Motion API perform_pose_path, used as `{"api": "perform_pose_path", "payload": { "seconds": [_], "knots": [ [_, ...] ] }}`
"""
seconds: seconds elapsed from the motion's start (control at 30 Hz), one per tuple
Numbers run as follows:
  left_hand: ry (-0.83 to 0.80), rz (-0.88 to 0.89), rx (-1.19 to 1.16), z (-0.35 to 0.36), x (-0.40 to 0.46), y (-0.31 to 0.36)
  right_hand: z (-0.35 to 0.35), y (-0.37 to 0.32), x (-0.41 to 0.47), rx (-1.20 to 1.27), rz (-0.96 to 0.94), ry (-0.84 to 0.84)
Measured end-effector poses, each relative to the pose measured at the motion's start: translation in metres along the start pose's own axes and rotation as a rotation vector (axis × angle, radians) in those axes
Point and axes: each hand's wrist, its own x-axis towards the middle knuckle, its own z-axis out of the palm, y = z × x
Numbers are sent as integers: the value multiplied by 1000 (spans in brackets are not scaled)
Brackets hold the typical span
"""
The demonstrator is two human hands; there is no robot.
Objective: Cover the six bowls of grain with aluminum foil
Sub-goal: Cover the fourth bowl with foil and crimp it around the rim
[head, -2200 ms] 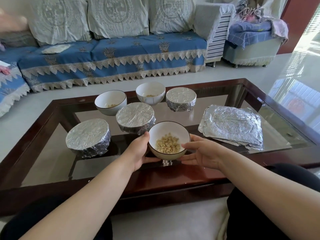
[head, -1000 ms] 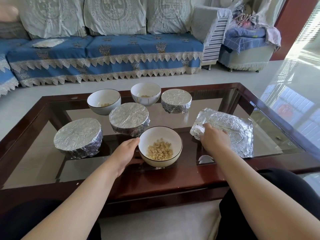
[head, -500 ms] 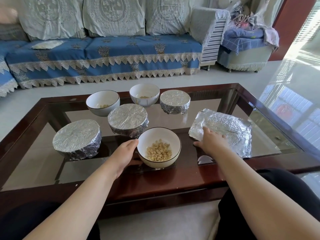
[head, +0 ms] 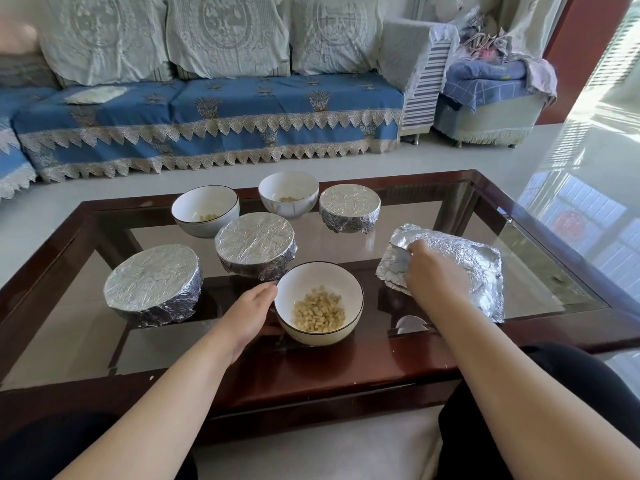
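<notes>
Right hand [head: 429, 277]: now pinching up the foil stack's [head: 460, 261] near-left corner, having left the bowl.
Left hand [head: 251, 311]: still resting open against the nearest bowl [head: 318, 301].
Progress: 3 covered, 3 open.

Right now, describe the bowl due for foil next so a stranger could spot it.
On the glass coffee table six bowls stand left of a foil stack. Take the open bowl nearest the person, with the left hand against its side. Unlike the two open bowls at the back, it shows a full heap of pale grain.
</notes>
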Motion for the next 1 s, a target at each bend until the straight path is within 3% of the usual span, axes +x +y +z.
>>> {"api": "perform_pose_path", "payload": {
  "seconds": [0.13,0.2,0.3,0.33,0.4,0.5,0.67,0.87,0.93,1.0],
  "knots": [
    [0,-28,-5,-3,3,-2,-17,7,-3,46,20,160],
    [-3,-43,-8,-4,2,0,-23,5,-7,135,-22,379],
    [-25,-79,-26,-6,2,-3,-25,-1,-15,260,-324,818],
    [-17,-57,3,-6,3,-5,-22,-4,-19,292,-466,878],
    [3,-17,17,-5,1,-1,-14,-14,-31,341,-727,840],
    [54,-86,-221,0,-7,15,6,-32,-56,326,-1013,625],
    [-2,-213,-657,-9,-7,18,32,-55,-87,307,-1198,429],
    [-30,-227,-555,-14,-3,17,23,-52,-83,461,-1137,329],
    [102,-189,-399,-14,-1,14,14,-50,-76,566,-921,371],
    [182,-166,-300,-12,-1,11,6,-48,-63,640,-548,349]
  ]
}}
